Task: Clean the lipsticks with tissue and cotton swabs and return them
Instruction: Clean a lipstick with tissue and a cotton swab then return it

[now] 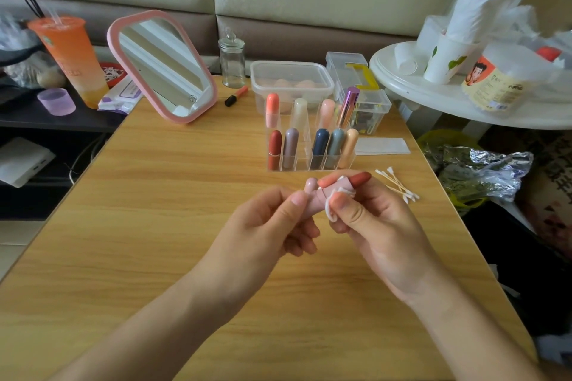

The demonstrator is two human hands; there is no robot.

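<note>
1. Two hands meet above the wooden table (185,194), just in front of a clear acrylic organizer (305,163).
2. The left hand (266,225) has its fingers curled round the base end of an uncapped pink lipstick (340,186), which is held in the air between both hands.
3. The right hand (371,225) pinches a white tissue (332,213) against the tube, and the red tip pokes out to the right.
4. Nine capped lipsticks (320,146) stand upright in the organizer, in two rows.
5. Loose cotton swabs (397,185) lie on the table right of the hands.
6. A folded tissue (382,145) lies flat beside the organizer's right end.
</note>
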